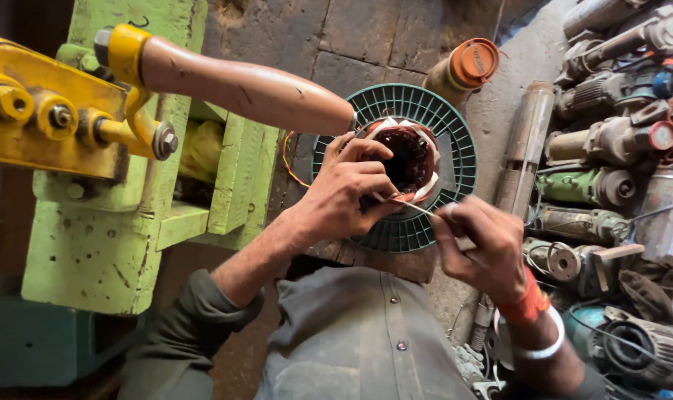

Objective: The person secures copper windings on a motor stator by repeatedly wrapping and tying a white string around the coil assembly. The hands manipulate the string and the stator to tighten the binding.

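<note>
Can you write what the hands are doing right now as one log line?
left hand: grips motor stator | right hand: pinches thin strip reaching to stator | stator: inside green ribbed ring

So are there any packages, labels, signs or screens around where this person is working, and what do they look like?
Capped container: lies tilted on the floor beyond the green fan cover, a tan cylinder with a round orange lid; raised marks on the lid are too small to make out.
Nameplate-like patch: on the grey motor at lower right, a pale rectangle, blurred.
No signs or screens are in view.
</note>
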